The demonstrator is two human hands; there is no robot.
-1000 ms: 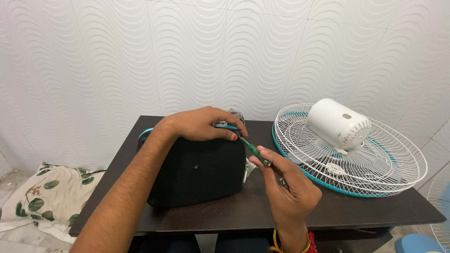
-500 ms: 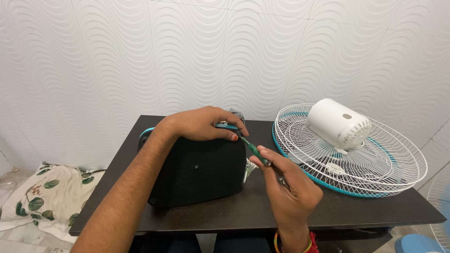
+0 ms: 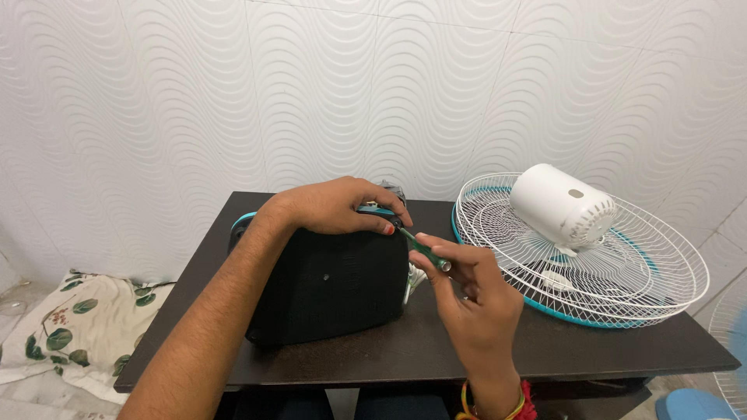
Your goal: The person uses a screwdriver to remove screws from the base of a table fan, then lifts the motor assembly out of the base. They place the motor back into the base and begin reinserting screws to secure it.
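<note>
A black fan base with a teal rim stands on its edge on the dark table. My left hand lies over its top and grips it. My right hand pinches a small green-handled screwdriver. The screwdriver's tip touches the upper right corner of the base, beside my left fingertips. A thread band circles my right wrist.
A white wire fan guard with a teal ring lies flat on the table's right side, and a white motor cover rests on it. A leaf-print cloth lies on the floor at left. A wavy white wall stands behind.
My right hand has shifted slightly up and left along the screwdriver, with its fingers turned on the handle. My left hand and the base have stayed in place.
</note>
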